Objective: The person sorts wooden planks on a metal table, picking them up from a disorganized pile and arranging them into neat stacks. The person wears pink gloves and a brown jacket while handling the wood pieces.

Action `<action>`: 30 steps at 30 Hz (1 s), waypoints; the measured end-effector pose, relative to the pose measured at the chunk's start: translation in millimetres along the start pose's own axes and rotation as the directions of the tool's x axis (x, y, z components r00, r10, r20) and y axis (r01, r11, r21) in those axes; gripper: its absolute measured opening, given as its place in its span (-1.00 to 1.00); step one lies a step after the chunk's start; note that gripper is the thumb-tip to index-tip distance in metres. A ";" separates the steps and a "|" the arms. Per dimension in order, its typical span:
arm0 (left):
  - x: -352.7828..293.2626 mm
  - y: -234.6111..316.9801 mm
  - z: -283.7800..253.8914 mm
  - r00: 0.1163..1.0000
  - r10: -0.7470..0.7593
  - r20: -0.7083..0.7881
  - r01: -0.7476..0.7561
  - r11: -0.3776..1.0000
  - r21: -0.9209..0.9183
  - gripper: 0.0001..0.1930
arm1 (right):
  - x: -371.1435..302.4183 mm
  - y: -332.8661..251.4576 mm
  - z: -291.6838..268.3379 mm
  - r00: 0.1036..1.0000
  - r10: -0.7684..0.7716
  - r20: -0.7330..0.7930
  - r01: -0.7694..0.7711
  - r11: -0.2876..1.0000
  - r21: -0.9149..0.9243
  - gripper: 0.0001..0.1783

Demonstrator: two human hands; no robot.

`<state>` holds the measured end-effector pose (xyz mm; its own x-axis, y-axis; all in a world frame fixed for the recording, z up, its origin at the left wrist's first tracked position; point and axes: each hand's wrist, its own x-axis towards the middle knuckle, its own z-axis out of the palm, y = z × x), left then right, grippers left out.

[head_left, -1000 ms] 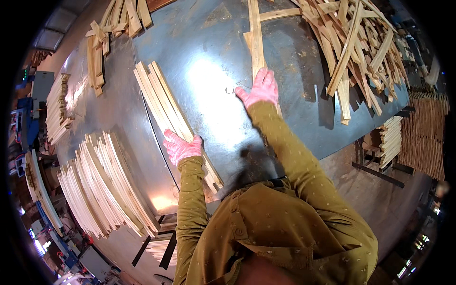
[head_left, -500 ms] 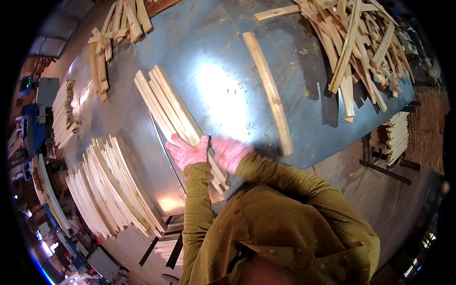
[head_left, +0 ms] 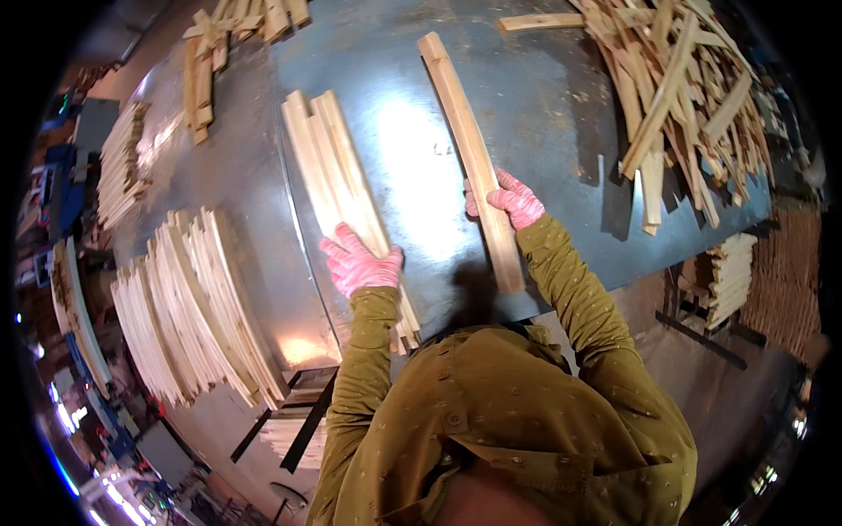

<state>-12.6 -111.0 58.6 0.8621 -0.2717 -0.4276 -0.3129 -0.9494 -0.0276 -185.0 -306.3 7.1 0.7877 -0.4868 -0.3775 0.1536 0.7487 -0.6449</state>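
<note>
My right hand [head_left: 514, 202], in a pink-and-white glove, is closed around a single wooden slat [head_left: 474, 145], thumb on one side and fingers on the other. The slat runs lengthwise away from me, its near end close to the table edge. My left hand [head_left: 361, 263], gloved alike, lies on a small group of pale slats [head_left: 335, 167] set side by side, its fingers spread over their near part. Part of these slats is hidden under that hand.
The grey metal table [head_left: 561, 114] carries a tangled pile of slats [head_left: 693, 96] at far right. Neat rows of slats [head_left: 197, 302] stand at the left, with a smaller stack [head_left: 123, 167] beyond. Loose pieces [head_left: 202, 79] lie at far left. A rack [head_left: 732, 280] of slats stands beyond the right edge.
My right hand has moved right, from beside the left hand to the single slat, and taken hold of it. The slat has shifted left and turned slightly. My left hand remains on the group.
</note>
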 end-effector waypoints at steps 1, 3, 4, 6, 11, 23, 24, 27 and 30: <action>-5.8 -1.6 -2.2 1.000 0.012 0.019 -0.012 1.000 0.016 0.21 | 6.9 11.1 5.4 0.999 0.008 0.032 -0.008 1.000 0.021 -0.08; -10.9 -5.8 -2.0 0.997 0.081 -0.008 -0.081 0.996 -0.026 0.22 | 19.6 48.5 14.5 0.999 0.034 -0.039 -0.051 0.762 -0.646 -0.16; -9.6 -15.3 4.5 0.995 0.079 -0.058 -0.086 0.987 -0.136 0.23 | 17.2 61.0 45.5 0.990 0.101 -0.101 -0.134 0.410 -0.902 -0.19; -12.8 -23.3 5.7 0.997 0.049 -0.066 -0.066 0.954 -0.291 0.26 | 4.8 68.6 103.9 0.962 0.228 -0.147 -0.136 -0.063 -0.989 -0.26; -30.9 -22.7 19.7 0.997 0.022 -0.069 -0.035 0.980 -0.197 0.26 | -0.8 110.0 73.4 0.985 0.115 0.128 0.101 0.211 -0.972 -0.53; -41.4 -39.0 10.6 0.996 0.081 0.021 -0.080 0.995 -0.055 0.21 | 102.6 14.5 145.6 0.959 -0.261 0.107 0.102 -0.034 -0.994 -0.28; -42.7 -42.8 17.3 0.993 0.115 -0.026 -0.117 0.990 -0.077 0.21 | 128.4 1.2 153.9 0.924 -0.319 0.210 0.190 -0.094 -0.977 -0.35; -40.4 -46.8 35.9 0.973 0.172 -0.154 -0.182 0.982 -0.053 0.20 | 206.0 -17.2 159.6 0.906 -0.217 0.363 0.242 -0.436 -0.867 -0.37; -42.8 -52.4 43.8 0.912 0.211 -0.353 -0.251 0.965 -0.073 0.13 | 242.9 -14.0 183.9 0.959 0.048 0.280 0.249 -0.617 -0.747 -0.34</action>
<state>-50.6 -42.7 38.8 0.8608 -0.5032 -0.0764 -0.4895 -0.8596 0.1465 113.9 -352.3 46.6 0.9295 -0.3052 -0.2070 -0.3445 -0.9189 -0.1923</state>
